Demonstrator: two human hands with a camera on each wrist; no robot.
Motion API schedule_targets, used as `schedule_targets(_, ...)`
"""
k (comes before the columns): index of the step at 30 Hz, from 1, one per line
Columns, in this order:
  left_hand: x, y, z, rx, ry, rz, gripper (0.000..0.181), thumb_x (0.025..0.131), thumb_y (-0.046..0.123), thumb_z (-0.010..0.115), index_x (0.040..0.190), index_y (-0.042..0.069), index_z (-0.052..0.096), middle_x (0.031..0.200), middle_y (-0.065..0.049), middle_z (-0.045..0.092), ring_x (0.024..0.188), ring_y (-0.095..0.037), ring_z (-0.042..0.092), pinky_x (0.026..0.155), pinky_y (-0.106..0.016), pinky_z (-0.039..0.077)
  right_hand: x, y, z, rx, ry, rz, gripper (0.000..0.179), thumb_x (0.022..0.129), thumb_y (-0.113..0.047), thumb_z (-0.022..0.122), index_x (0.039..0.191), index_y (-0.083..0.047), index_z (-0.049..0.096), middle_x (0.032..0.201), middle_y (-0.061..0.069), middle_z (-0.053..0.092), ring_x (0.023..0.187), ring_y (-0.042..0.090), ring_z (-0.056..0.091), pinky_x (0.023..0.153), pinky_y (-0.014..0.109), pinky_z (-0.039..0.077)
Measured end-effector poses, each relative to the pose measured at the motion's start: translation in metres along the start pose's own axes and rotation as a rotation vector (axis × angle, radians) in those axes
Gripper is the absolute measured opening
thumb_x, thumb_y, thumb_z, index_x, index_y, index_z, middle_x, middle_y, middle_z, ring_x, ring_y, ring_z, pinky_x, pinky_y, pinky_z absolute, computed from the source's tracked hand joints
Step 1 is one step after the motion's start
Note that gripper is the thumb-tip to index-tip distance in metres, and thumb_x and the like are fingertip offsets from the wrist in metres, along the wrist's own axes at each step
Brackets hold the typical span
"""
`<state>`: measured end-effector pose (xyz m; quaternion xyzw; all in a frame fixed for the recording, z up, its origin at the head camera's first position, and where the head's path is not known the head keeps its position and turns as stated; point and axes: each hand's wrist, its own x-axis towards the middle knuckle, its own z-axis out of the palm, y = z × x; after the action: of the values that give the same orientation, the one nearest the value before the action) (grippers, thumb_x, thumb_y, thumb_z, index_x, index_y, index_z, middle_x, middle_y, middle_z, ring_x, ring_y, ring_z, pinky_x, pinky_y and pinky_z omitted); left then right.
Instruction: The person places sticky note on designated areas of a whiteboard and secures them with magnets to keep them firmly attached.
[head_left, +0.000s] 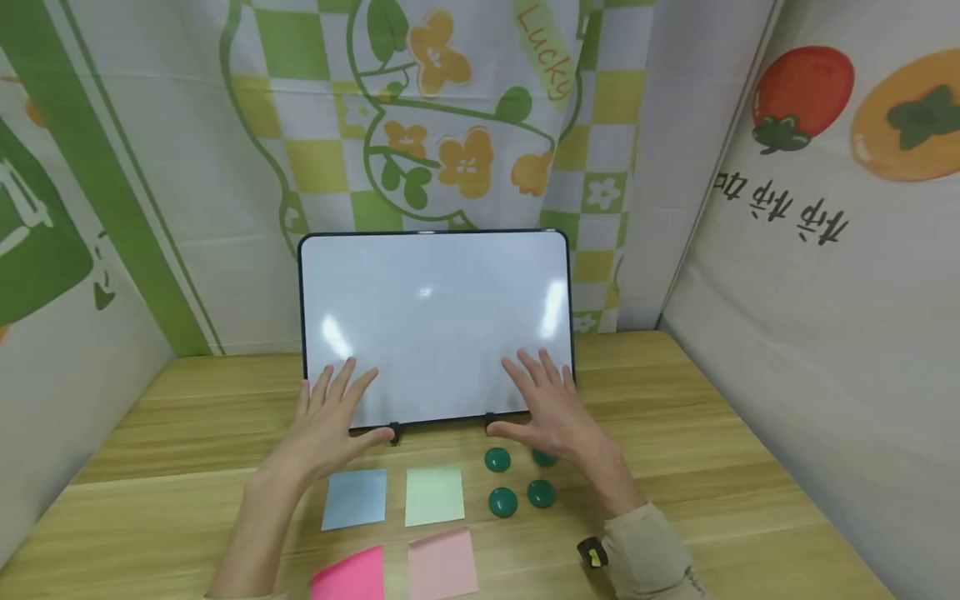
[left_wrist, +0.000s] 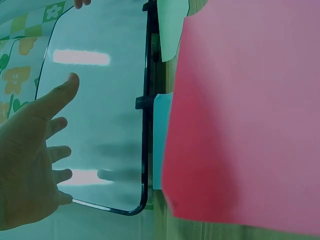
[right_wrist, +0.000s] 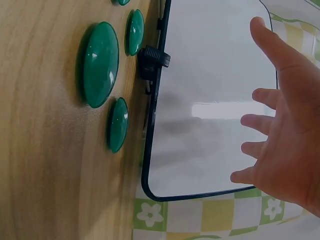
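Observation:
A small whiteboard (head_left: 435, 325) with a black frame stands propped on a stand with two black clips. My left hand (head_left: 326, 425) is spread with straight fingers in front of its lower left part, holding nothing. At the lower right, my right hand (head_left: 555, 412) is likewise spread and holds nothing. Below the board lie a blue sticky note (head_left: 355, 500), a green sticky note (head_left: 435, 497), a bright pink sticky note (head_left: 351, 577) and a pale pink sticky note (head_left: 442, 565). Several round green magnets (right_wrist: 101, 65) sit on the table near my right hand.
The wooden table (head_left: 720, 467) has a printed curtain (head_left: 450, 108) behind it and white cloth walls on both sides. A dark band with a yellow mark (head_left: 593, 552) is at my right sleeve (head_left: 648, 550).

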<state>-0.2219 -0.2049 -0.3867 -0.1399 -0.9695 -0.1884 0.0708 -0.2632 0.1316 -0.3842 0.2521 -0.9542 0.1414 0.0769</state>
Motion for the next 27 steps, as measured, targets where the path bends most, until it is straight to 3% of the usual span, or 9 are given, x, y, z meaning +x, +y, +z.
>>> schedule_targets(9,-0.0002,-0.0018,-0.0017,-0.008,0.013,0.031,0.088,0.088,0.062,0.062,0.155,0.014,0.03,0.164,-0.023,0.012,0.148,-0.052,0.008,0.116,-0.071,0.0,0.0006,0.0033,0.0031,0.036,0.017,-0.002,0.097,0.085,-0.065,0.065,0.159,-0.018,0.024,0.163,0.012,0.025,0.153,0.04,0.012,0.119,0.066,0.013)
schedule_targets(27,-0.0031,-0.0032,-0.0045,-0.061,-0.054,0.025,0.089,0.088,0.063,0.062,0.155,0.013,0.031,0.163,-0.024,0.017,0.146,-0.054,0.013,0.116,-0.071,0.003,-0.0023,-0.0007,0.0068,0.07,-0.018,-0.009,0.095,0.085,-0.062,0.068,0.158,-0.017,0.027,0.158,0.012,0.035,0.151,0.038,0.021,0.121,0.058,0.02)
